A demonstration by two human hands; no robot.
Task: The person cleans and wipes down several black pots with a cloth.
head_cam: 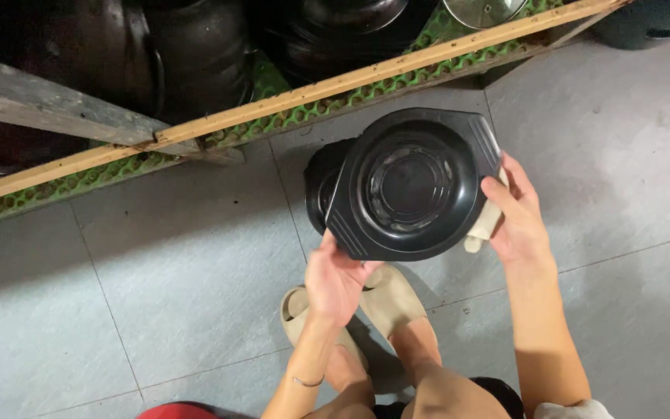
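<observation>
I hold a black pot (412, 186) with two flat ribbed handles in front of me, its round recessed side facing up. My left hand (336, 275) grips its near-left handle from below. My right hand (517, 213) is at the right rim and holds a beige cloth (486, 225) against the pot. Another black round vessel (321, 186) stands on the floor behind the pot, partly hidden by it.
A low wooden-framed shelf (273, 105) with green mesh matting (79, 182) carries several large black pots (195, 54) and a glass lid (482, 9). Grey floor tiles (157, 295) lie below. My feet wear beige slippers (389, 299). A dark container (649, 23) stands top right.
</observation>
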